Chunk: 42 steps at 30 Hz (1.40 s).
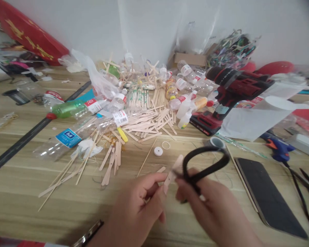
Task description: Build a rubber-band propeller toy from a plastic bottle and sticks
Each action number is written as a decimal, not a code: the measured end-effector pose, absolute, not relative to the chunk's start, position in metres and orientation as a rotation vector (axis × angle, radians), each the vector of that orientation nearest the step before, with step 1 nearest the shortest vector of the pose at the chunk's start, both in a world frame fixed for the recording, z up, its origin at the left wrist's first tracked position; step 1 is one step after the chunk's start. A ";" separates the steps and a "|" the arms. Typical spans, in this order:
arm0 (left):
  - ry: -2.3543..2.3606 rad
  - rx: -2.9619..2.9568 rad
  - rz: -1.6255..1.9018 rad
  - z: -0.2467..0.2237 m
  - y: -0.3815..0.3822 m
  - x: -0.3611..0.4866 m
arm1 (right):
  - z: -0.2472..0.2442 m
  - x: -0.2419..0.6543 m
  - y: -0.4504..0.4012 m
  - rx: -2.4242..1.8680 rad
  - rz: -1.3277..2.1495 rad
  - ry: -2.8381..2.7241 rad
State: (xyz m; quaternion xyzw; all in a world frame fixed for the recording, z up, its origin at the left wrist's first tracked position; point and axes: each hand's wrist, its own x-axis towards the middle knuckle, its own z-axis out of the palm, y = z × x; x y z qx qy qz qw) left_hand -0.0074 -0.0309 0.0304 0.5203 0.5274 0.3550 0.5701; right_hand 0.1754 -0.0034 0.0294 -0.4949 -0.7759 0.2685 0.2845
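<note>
1. A blue-labelled bottle [68, 137] lies sideways.
2. The left hand [141, 202], fingers curled, pinches a flat wooden stick [178, 164].
3. The stick slants between the hands.
4. Black-handled scissors [195, 179] point at it; contact is unclear.
5. The right hand [211, 199] is wrapped around their handle.
6. A phone [270, 197] lies alongside.

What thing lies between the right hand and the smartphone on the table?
In the head view, a thin wooden stick lies between the right hand and the smartphone, beside its long edge.
</note>
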 end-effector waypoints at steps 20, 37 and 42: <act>1.149 1.160 0.833 0.031 -0.029 -0.008 | 0.032 0.168 -0.002 -1.244 0.802 -2.122; 1.246 1.147 0.824 0.032 -0.029 -0.008 | 0.028 0.176 -0.006 -1.305 0.567 -2.071; 1.318 1.214 0.880 0.032 -0.030 -0.007 | 0.020 0.177 -0.010 -1.176 0.421 -2.180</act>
